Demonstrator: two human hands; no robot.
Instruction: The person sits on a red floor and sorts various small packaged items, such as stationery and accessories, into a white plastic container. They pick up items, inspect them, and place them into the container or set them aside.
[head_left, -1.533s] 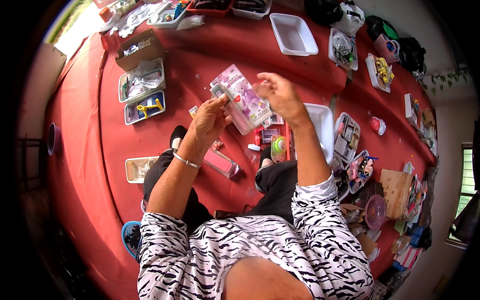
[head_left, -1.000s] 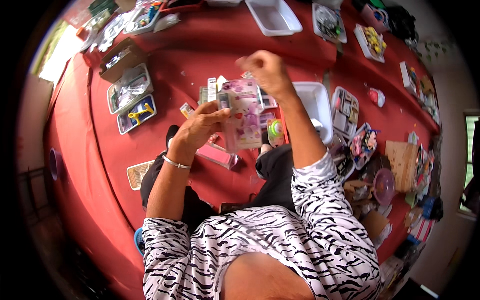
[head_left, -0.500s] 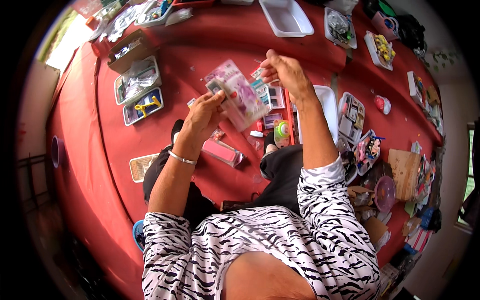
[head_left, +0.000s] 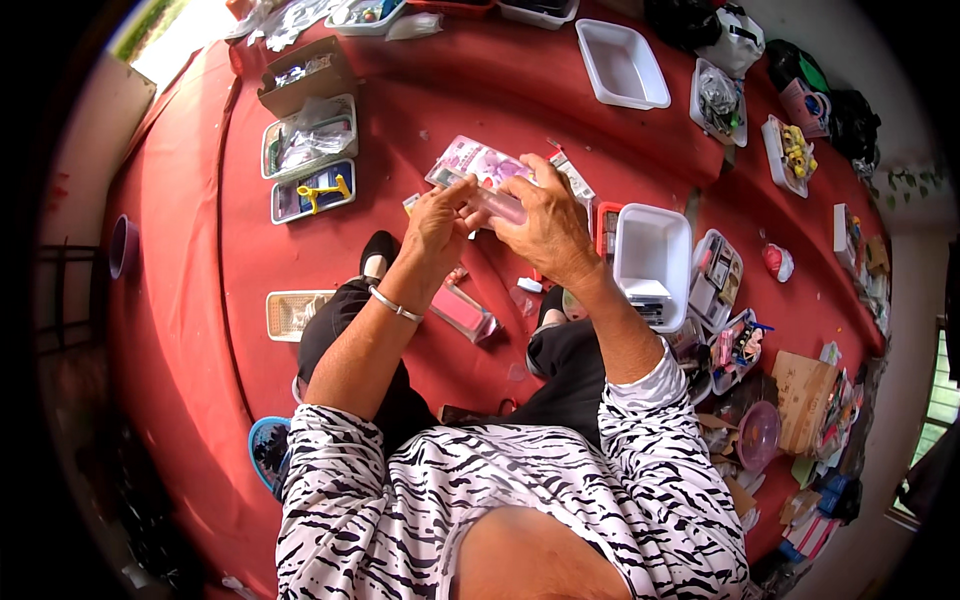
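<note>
Over the red cloth, both hands hold a flat pink-and-purple printed package (head_left: 470, 155) with a clear plastic front. My left hand (head_left: 437, 218) pinches its near left edge between thumb and fingers. My right hand (head_left: 548, 215) is closed on a see-through pinkish piece (head_left: 503, 206) at the package's near side; whether this is part of the package or a separate thing I cannot tell. Below the hands, a long pink box (head_left: 463, 312) lies on the cloth between my legs. Close to it is a small white piece (head_left: 530, 285).
At right are a deep white bin (head_left: 652, 222) and a tray of small goods (head_left: 716, 270). A white basin (head_left: 622, 65) stands farther off. On the left are a cardboard box (head_left: 308, 76), a tray with a yellow tool (head_left: 315, 192) and a cream basket (head_left: 295, 315).
My right hand has come down and left onto the package, where before it was raised apart from it. The package has tilted flatter. The view has shifted, showing more of the white bin.
</note>
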